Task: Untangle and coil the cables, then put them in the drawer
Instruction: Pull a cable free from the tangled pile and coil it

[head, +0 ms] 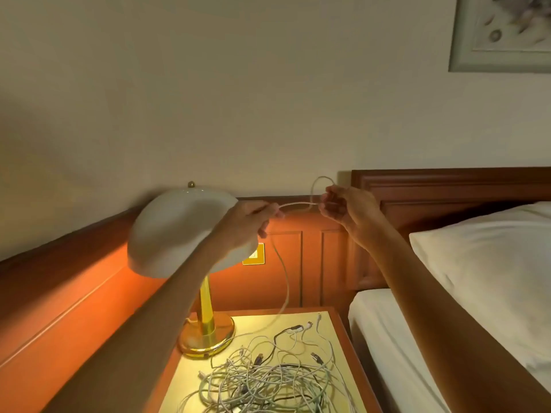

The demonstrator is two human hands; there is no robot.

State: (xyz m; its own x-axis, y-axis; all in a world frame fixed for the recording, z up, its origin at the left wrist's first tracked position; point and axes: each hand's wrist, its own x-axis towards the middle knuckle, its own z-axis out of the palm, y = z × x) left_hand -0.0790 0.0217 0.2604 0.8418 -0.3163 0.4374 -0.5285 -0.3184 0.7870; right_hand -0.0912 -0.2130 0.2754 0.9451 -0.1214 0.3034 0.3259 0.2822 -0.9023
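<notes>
A tangled heap of white and dark cables point(268, 380) lies on the bedside table point(331, 323). One white cable point(284, 272) rises from the heap to my hands, held up in front of the wall. My left hand point(247, 223) pinches it at chest height. My right hand point(347, 208) grips the same cable a short way to the right, where a small loop stands above the fingers. The stretch between the hands is nearly taut. No drawer is in view.
A lit lamp with a white dome shade point(182, 231) and brass base point(205, 338) stands at the table's left rear, right under my left forearm. A bed with a white pillow point(489, 269) sits to the right. Wooden panelling point(310, 263) runs behind the table.
</notes>
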